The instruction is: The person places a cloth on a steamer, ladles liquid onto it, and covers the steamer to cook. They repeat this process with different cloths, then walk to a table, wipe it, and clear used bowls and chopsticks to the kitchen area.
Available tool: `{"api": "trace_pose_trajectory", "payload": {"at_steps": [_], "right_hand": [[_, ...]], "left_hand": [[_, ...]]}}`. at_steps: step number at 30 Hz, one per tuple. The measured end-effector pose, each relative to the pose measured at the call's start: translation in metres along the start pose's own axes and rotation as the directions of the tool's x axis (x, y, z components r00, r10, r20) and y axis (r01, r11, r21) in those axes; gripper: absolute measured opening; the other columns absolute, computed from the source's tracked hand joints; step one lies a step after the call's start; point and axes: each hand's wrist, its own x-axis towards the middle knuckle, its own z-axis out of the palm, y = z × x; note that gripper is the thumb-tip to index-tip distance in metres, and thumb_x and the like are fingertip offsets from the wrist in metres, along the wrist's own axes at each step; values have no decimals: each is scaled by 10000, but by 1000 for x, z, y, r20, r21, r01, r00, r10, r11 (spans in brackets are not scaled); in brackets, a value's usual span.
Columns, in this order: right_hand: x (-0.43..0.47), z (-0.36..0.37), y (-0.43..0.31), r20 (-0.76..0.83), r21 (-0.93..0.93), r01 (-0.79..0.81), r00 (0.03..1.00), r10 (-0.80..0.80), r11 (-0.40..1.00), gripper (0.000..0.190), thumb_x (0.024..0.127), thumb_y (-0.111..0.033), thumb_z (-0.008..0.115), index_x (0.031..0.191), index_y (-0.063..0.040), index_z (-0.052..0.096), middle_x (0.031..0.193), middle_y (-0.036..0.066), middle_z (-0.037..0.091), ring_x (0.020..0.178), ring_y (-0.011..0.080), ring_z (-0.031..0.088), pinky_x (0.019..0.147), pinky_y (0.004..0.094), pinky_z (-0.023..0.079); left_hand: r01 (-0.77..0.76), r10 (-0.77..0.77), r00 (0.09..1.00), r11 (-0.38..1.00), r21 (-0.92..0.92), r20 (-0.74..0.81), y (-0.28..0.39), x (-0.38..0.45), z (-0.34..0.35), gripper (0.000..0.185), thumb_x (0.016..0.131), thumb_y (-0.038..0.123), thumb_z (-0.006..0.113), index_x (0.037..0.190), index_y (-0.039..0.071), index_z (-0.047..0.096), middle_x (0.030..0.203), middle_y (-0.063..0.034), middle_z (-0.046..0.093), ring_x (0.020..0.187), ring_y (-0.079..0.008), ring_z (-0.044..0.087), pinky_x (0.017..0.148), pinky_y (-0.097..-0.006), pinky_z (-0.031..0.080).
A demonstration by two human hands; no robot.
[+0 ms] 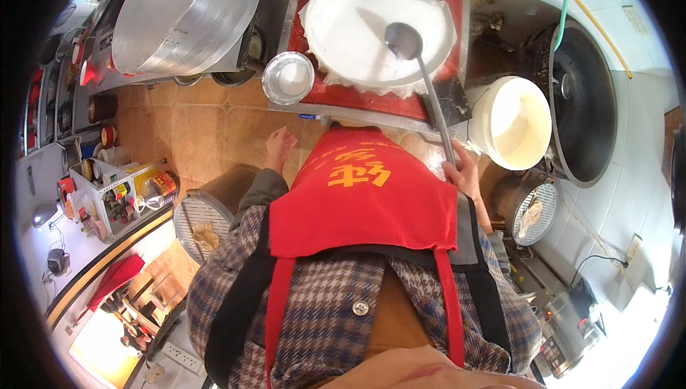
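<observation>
My right hand (pixel 463 172) grips the long handle of a metal ladle (pixel 440 115). The ladle's bowl lies over a round tray spread with white cloth (pixel 343 29), and the cloth's ragged edges hang past the rim. Whether the white surface there is bare cloth or a batter layer, I cannot tell. My left hand (pixel 281 145) hangs empty beside the red apron (pixel 359 174), its fingers loosely apart. Ahead of it, a small metal bowl (pixel 288 78) holds something white. To the right of the tray, near my right hand, a white plastic bucket (pixel 520 123) contains pale liquid.
The tray rests on a red-topped metal stand (pixel 370 100). A large aluminium pot (pixel 185 19) occupies the upper left, and a big black wok (pixel 587 105) leans at right. Lidded bins (pixel 206 223) flank me. A green hose (pixel 567 3) dangles near the wok.
</observation>
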Motion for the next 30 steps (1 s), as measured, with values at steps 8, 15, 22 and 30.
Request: {"api": "trace_pose_trajectory", "payload": {"at_steps": [8,15,22,30], "right_hand": [[114,51,-57,337,322,-64,940,-51,945,548,867,-49,547,1396,-5,409,622,-3,465,415,67,402,379,217,318],[41,-35,-18,312,194,-93,950,28,977,573,843,-23,571,1395,-9,417,591,0,478,394,67,405,364,218,306],[-111,-174,27,-202,182,14,979,24,983,636,836,-35,553,1442,-26,356,568,-9,458,377,71,396,334,219,298],[-44,-169,68,-611,-730,-474,776,-159,492,571,677,-84,576,1246,-129,597,985,211,675,897,365,655,791,467,508]], "left_hand": [[-145,136,989,976,162,63,31,5,56,279,903,217,633,1082,20,549,915,-103,623,778,-200,646,655,-332,567],[-125,109,991,954,272,73,20,-24,27,303,927,224,602,1155,39,528,1005,-107,641,863,-211,661,702,-333,565],[106,-78,992,942,317,-100,-42,-72,-94,317,893,222,638,1119,17,551,850,-100,628,669,-192,636,562,-301,533],[-245,289,910,953,179,-298,59,14,-80,306,866,208,641,1087,5,584,778,-81,628,629,-159,601,529,-296,497]]}}
